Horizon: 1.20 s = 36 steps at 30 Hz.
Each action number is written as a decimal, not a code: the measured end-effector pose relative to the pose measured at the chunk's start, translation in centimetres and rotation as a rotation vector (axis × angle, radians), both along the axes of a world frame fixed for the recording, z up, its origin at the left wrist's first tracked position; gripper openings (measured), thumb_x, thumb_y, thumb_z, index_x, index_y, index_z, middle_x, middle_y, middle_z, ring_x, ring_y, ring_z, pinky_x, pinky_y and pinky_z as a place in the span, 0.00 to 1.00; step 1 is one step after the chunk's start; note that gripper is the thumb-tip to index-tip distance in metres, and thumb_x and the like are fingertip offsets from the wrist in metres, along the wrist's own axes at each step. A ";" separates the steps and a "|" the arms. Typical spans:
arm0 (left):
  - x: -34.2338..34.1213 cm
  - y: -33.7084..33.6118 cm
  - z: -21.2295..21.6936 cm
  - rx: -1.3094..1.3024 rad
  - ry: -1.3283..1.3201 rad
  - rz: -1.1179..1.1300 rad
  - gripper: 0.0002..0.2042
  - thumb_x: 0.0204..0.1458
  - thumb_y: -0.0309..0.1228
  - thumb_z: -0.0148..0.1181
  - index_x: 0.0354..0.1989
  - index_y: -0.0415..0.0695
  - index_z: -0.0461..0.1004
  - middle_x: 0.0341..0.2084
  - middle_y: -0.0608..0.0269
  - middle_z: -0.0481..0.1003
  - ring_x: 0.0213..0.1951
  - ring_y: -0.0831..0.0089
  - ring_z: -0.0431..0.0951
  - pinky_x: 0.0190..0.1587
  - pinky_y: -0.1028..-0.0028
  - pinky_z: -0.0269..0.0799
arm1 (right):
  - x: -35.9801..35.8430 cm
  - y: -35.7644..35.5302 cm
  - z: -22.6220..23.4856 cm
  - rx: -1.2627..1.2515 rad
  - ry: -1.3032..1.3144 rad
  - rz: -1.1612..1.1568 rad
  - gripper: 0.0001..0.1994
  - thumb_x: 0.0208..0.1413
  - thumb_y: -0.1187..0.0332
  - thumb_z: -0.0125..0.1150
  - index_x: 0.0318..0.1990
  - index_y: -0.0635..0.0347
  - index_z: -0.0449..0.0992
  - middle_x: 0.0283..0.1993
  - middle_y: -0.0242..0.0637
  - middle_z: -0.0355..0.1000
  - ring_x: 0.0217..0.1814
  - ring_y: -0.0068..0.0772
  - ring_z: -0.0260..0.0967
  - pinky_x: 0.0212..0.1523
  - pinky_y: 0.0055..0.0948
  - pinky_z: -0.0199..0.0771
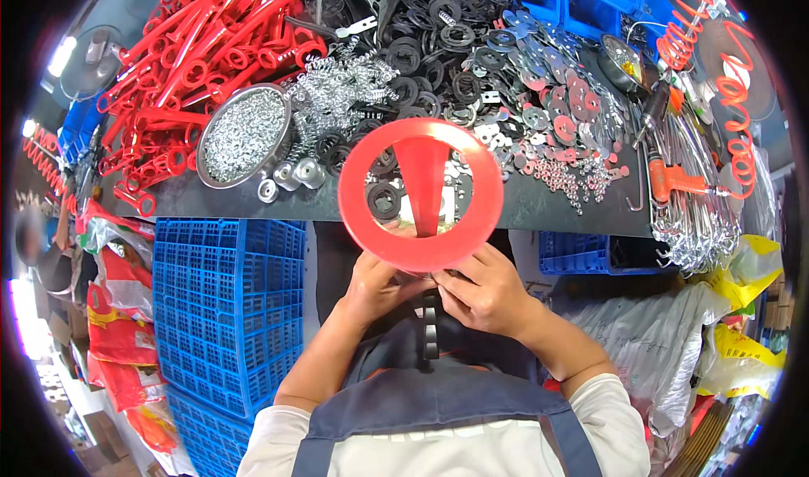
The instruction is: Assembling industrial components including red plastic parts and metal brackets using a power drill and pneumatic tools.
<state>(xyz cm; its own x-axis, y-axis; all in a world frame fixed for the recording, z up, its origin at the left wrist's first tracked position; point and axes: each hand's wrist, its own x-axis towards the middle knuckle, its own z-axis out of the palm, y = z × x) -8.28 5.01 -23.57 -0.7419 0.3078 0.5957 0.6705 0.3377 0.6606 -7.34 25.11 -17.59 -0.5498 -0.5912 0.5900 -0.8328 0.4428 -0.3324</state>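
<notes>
Gripping from both sides, the left hand (377,285) and the right hand (486,292) close their fingers on the lower edge of a red ring-shaped handle (421,195), which is held up just in front of the chest, between the body and the near edge of the workbench (539,203). The fingers of each hand are curled tight around the part, thumbs pressed toward the middle where the two hands almost meet. A red stem runs up through the ring's opening, and a black notched strip (431,329) hangs down from between the hands over the grey apron (438,401). Beyond the ring, the bench holds a round metal bowl of small silver bits (246,135), with a heap of red handles (202,56) to its left, black rubber rings (421,47) behind, and flat metal washers (556,98) to the right. A blue plastic crate (227,308) stands on the person's left below the bench.
</notes>
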 end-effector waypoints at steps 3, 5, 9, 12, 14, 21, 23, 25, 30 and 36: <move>-0.1 0.5 -0.1 0.000 0.066 0.009 0.20 0.34 0.33 0.72 0.35 0.35 0.75 0.37 0.52 0.74 0.40 0.55 0.73 0.42 0.61 0.68 | -0.3 0.3 -0.7 -0.098 -0.025 0.038 0.13 0.37 0.76 0.65 0.35 0.66 0.76 0.34 0.37 0.69 0.34 0.39 0.68 0.35 0.34 0.70; 0.3 0.5 0.0 0.011 0.067 0.029 0.20 0.34 0.33 0.72 0.35 0.35 0.75 0.37 0.52 0.74 0.40 0.55 0.73 0.42 0.61 0.68 | -0.2 0.6 -1.2 -0.153 -0.040 0.067 0.13 0.37 0.77 0.65 0.35 0.67 0.76 0.34 0.38 0.70 0.33 0.40 0.69 0.34 0.34 0.71; 1.0 0.2 -0.7 0.005 -0.082 0.031 0.23 0.33 0.30 0.74 0.40 0.36 0.74 0.41 0.52 0.74 0.44 0.55 0.74 0.46 0.62 0.69 | -0.1 0.8 -1.8 -0.290 -0.121 0.091 0.14 0.36 0.81 0.63 0.36 0.65 0.78 0.35 0.41 0.72 0.36 0.43 0.71 0.36 0.34 0.75; 1.4 0.2 0.0 -0.001 -0.146 0.026 0.27 0.31 0.26 0.76 0.46 0.38 0.74 0.44 0.52 0.74 0.46 0.56 0.75 0.49 0.63 0.70 | -0.1 0.4 -1.9 -0.276 -0.094 0.080 0.13 0.36 0.81 0.63 0.35 0.65 0.77 0.34 0.40 0.72 0.33 0.42 0.70 0.33 0.33 0.73; 1.4 0.1 1.1 -0.010 -0.124 0.041 0.28 0.31 0.26 0.76 0.47 0.38 0.74 0.43 0.52 0.74 0.45 0.56 0.75 0.47 0.64 0.71 | -0.3 0.2 -1.9 -0.260 -0.080 0.078 0.12 0.36 0.81 0.63 0.34 0.66 0.77 0.34 0.40 0.71 0.31 0.41 0.69 0.31 0.33 0.72; 1.7 -4.6 6.9 -0.073 0.058 0.211 0.22 0.38 0.19 0.67 0.46 0.37 0.74 0.47 0.48 0.74 0.49 0.52 0.75 0.51 0.64 0.71 | -0.7 -0.1 -0.7 -0.199 -0.021 0.073 0.11 0.35 0.78 0.63 0.32 0.66 0.76 0.31 0.39 0.70 0.29 0.40 0.68 0.30 0.34 0.69; 0.0 -7.7 7.8 -0.133 0.198 0.442 0.16 0.40 0.19 0.66 0.41 0.38 0.76 0.44 0.47 0.75 0.46 0.54 0.76 0.50 0.65 0.71 | -0.5 -0.1 -0.4 -0.201 -0.003 0.082 0.11 0.35 0.78 0.63 0.32 0.66 0.76 0.31 0.39 0.70 0.28 0.40 0.68 0.30 0.34 0.69; -2.5 -11.6 9.4 -0.220 0.224 0.686 0.11 0.45 0.23 0.63 0.39 0.40 0.77 0.38 0.51 0.77 0.42 0.59 0.78 0.46 0.68 0.72 | -0.3 -0.1 0.0 -0.188 0.012 0.106 0.11 0.35 0.78 0.63 0.32 0.65 0.76 0.31 0.39 0.70 0.28 0.40 0.68 0.29 0.34 0.68; -8.9 -17.8 10.9 -0.644 -0.126 0.925 0.15 0.47 0.35 0.64 0.42 0.40 0.77 0.38 0.44 0.73 0.42 0.51 0.76 0.45 0.58 0.71 | 0.4 -0.2 0.6 -0.114 0.004 0.093 0.10 0.36 0.78 0.65 0.30 0.64 0.76 0.30 0.39 0.69 0.28 0.40 0.68 0.29 0.33 0.68; -14.8 -18.7 8.9 -0.504 0.016 0.850 0.11 0.45 0.33 0.62 0.38 0.45 0.79 0.36 0.46 0.76 0.43 0.53 0.75 0.46 0.60 0.70 | 0.6 0.2 1.3 -0.100 0.010 0.060 0.09 0.39 0.77 0.65 0.31 0.63 0.76 0.31 0.39 0.70 0.30 0.40 0.69 0.32 0.34 0.72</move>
